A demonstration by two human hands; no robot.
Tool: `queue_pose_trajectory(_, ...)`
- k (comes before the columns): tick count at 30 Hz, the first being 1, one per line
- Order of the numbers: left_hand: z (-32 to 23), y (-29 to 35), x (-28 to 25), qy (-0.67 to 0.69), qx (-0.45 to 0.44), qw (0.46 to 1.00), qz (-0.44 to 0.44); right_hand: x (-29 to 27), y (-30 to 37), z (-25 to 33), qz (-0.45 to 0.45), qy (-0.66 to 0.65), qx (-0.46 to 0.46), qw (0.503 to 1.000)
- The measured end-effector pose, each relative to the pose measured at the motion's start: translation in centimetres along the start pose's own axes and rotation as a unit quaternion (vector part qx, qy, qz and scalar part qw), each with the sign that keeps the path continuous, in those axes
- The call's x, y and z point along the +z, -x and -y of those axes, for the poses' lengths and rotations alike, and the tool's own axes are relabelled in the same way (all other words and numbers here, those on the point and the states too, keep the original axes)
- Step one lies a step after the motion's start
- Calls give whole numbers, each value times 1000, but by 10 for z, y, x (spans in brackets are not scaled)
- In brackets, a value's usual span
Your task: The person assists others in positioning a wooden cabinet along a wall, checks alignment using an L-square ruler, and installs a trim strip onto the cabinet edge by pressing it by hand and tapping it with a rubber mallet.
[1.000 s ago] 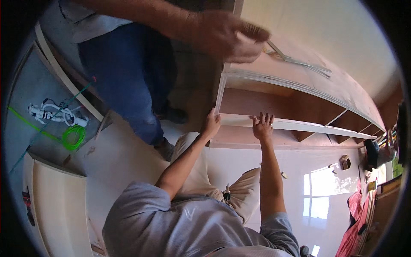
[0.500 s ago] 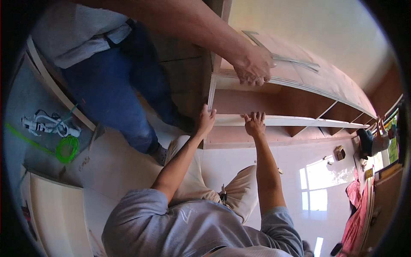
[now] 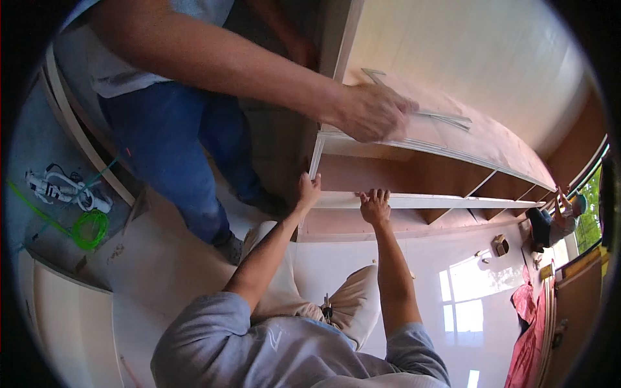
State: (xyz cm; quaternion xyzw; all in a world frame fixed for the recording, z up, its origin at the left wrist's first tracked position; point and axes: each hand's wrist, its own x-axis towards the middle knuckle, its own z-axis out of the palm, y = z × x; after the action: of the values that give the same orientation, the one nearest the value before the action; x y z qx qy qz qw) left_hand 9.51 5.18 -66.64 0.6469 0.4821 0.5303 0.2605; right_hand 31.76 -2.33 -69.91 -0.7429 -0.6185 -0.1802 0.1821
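- Presently, left hand (image 3: 309, 189), yours: set at the corner where the end panel (image 3: 316, 156) of the shelf unit meets its front strip; fingers pointing up and away from you, whether clasped round the edge you cannot tell from this angle.
- Right hand (image 3: 375, 207), yours: unclenched, laid on the front strip (image 3: 420, 202), fingertips over its upper edge, just to the right of your left hand.
- Shelf unit (image 3: 401, 171), one, brown inside with pale edges: directly beyond both your hands, running off to their right; partition (image 3: 480, 183) well right of your right hand.
- Co-worker's hand (image 3: 372, 113), blurred: beyond your right hand, over the unit's far edge; contact uncertain.
- Thin strips (image 3: 446, 119), pale: on the pinkish surface beyond and right of your right hand.
- Blue trousers (image 3: 171, 155), worn by the co-worker: left of your left hand.
- Hose (image 3: 90, 229), bright green, coiled: far left of your left hand, with white equipment (image 3: 58, 187) just beyond it.
- Box (image 3: 500, 246), brown, small: on the pale floor (image 3: 430, 258), well right of your right hand.
- Cloth (image 3: 527, 323), red: farther right, nearer you than your hands.
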Motion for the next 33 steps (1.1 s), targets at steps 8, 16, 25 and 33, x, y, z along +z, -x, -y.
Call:
queue_pose_trajectory(8, -6, -5, -11, 74, -36, 996, 13, -19, -9, 13, 11, -46, 19, 999)
queue_pose_trajectory(16, 10, -7, -4, 31, -5, 1000, -5, -17, -8, 14, -17, -2, 5, 1000)
queue_pose_trajectory(25, 6, -9, -5, 19, -20, 1000, -6, -20, -10, 15, -26, -31, -15, 999)
queue_pose_trajectory(33, -15, -3, -16, 15, -14, 1000, 0, -20, -5, 16, -59, -12, -14, 998)
